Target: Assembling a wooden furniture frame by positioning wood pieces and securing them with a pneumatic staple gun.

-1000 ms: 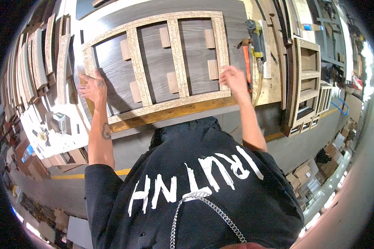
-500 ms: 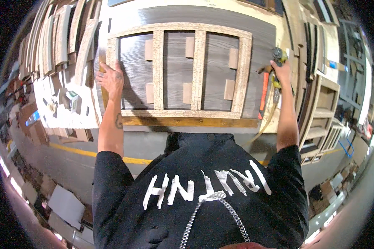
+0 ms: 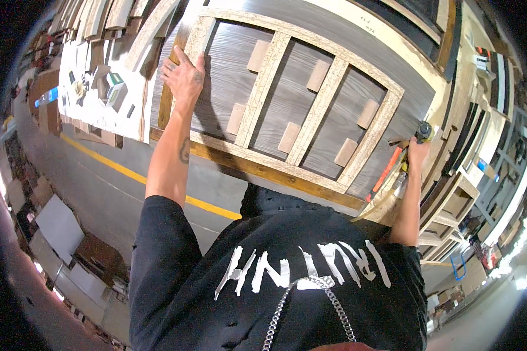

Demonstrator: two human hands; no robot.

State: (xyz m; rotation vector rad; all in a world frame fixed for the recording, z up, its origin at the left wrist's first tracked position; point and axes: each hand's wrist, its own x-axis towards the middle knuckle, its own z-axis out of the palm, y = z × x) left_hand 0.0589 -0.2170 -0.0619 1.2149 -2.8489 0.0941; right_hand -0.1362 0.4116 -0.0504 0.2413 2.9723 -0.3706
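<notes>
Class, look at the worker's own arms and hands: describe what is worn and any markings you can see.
Both forearms are bare. Short black sleeves of a T-shirt end near the elbows. The left forearm carries a small dark tattoo, and the left hand shows faint dark marks on its back. The right hand wears no glove.

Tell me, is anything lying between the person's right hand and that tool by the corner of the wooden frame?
Nothing visible does. The right hand is already on the tool at the right corner of the wooden frame, beside an orange clamp. The left hand rests flat on the frame's left end.
</notes>
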